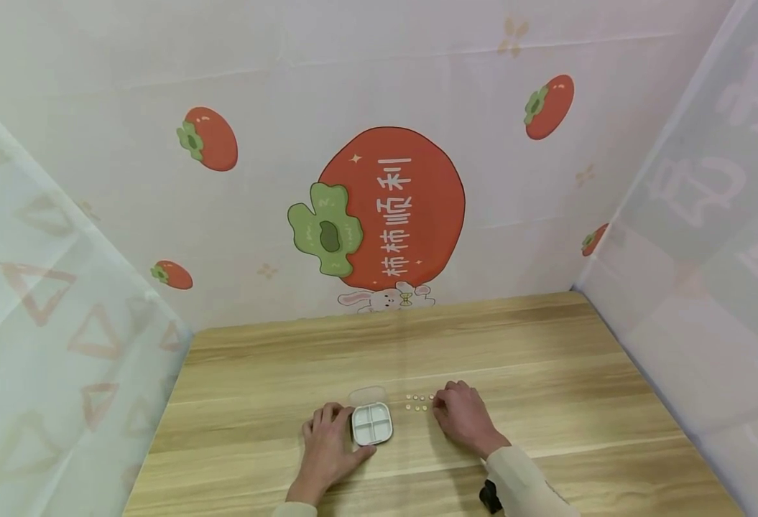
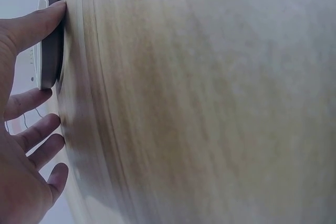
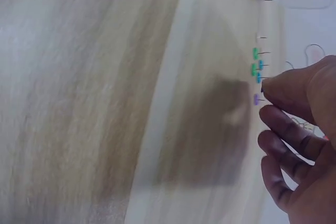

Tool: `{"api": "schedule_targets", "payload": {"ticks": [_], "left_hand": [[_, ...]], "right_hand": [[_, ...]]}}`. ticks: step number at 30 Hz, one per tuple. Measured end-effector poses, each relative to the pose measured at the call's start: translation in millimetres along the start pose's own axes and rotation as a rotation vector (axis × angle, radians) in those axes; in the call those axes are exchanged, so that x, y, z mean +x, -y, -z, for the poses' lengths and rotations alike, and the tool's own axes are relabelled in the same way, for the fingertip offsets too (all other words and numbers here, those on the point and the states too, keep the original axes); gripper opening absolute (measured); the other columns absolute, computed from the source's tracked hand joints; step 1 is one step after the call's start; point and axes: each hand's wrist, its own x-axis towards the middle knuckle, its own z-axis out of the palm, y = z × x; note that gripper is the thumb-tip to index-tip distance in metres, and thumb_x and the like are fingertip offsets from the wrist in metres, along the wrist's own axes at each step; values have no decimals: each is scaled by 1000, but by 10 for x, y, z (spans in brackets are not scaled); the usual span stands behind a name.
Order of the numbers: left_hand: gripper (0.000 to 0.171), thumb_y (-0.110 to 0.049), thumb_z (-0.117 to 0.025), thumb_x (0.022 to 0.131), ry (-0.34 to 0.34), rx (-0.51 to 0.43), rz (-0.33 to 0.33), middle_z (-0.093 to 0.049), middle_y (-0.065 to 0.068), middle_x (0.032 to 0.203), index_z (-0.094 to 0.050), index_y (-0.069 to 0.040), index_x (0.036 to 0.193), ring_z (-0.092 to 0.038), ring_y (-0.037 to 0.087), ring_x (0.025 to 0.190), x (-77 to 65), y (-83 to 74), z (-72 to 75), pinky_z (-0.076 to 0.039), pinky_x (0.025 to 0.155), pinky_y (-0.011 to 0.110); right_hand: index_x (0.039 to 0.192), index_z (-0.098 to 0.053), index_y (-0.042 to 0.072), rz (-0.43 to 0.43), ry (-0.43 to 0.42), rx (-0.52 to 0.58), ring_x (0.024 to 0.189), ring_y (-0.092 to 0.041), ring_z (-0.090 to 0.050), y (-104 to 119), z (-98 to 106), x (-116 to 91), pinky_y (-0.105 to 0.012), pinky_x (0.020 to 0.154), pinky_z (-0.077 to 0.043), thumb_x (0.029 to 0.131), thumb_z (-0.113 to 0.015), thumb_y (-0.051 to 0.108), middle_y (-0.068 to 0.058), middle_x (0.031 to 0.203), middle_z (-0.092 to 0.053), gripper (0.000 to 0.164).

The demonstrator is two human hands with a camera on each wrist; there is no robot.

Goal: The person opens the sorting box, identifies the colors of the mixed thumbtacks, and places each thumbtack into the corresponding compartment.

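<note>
A small white pill box (image 1: pixel 372 424) with four compartments sits on the table, its clear lid (image 1: pixel 367 394) folded back on the far side. My left hand (image 1: pixel 328 446) grips it from the left, thumb at the near side and index finger at the far corner; the other fingers spread beside it. Right of the box, several thumbtacks (image 1: pixel 417 408) stand in two short rows, points up; green, blue and purple heads show in the right wrist view. At the right end of the rows, my right hand (image 1: pixel 465 416) has its thumb and index fingertip apart, on either side of the purple thumbtack (image 3: pixel 256 99).
The wooden table (image 1: pixel 256 373) is walled at the back by a printed cloth (image 1: pixel 417 79) with persimmons, and cloth hangs at both sides. A black object (image 1: pixel 490 496) shows beside the right sleeve (image 1: pixel 527 481).
</note>
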Motion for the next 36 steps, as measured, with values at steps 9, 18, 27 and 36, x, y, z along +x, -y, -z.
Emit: {"api": "schedule_targets", "payload": {"ticks": [9, 18, 27, 36], "left_hand": [[77, -66, -69, 61, 6, -13, -2, -45, 4, 117, -55, -17, 120, -39, 28, 112, 17, -8, 25, -26, 87, 53], [76, -64, -71, 60, -25, -13, -21, -46, 3, 114, -57, -17, 118, -40, 27, 109, 17, -4, 22, -26, 86, 53], [76, -64, -71, 60, -15, -23, -10, -46, 4, 114, -56, -17, 118, -40, 28, 110, 1, -3, 26, -26, 87, 54], [77, -64, -70, 61, -4, -23, -7, -45, 4, 116, -56, -16, 119, -39, 28, 112, -2, -9, 29, -25, 88, 55]], "right_hand": [[84, -66, 16, -37, 83, 409, 77, -8, -51, 88, 173, -45, -28, 69, -43, 86, -62, 21, 11, 82, -55, 6], [92, -66, 13, -85, 204, 733, 81, -16, -57, 158, 251, -71, -31, 70, -46, 85, -62, 34, 5, 87, -62, 23], [101, -63, 5, -150, 284, 1091, 90, -24, -56, 294, 344, -184, -48, 81, -43, 86, -62, 33, -16, 101, -60, 31], [104, -53, -9, -60, 276, 1350, 91, -21, -55, 291, 401, -234, -42, 83, -43, 92, -52, 16, -15, 99, -57, 28]]}}
